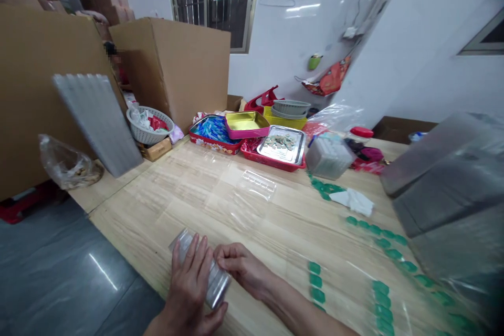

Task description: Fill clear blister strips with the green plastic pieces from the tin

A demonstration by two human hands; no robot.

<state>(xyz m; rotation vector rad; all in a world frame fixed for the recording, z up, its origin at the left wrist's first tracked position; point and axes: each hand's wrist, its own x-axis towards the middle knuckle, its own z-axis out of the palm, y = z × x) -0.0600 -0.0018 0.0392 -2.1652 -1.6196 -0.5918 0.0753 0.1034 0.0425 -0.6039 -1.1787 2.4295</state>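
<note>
Near the front left of the wooden table lies a stack of clear plastic trays (219, 284), shiny and ribbed. My left hand (187, 286) covers it from above, fingers along the top and thumb around its near end, gripping it. At the stack's right side, my right hand (242, 268) is closed in a pinch; whatever lies between its fingertips is too small to make out. Farther back, a single flat clear plastic tray (258, 185) with compartments rests on the table.
Rows of green pieces (316, 281) line the right of the table (173, 210), beside tall stacks of clear plastic (444, 194). At the back stand a tin of blue packets (214, 128), a metal tray of small pieces (281, 144) and a white basket (149, 126). Large cardboard boxes (189, 63) stand behind.
</note>
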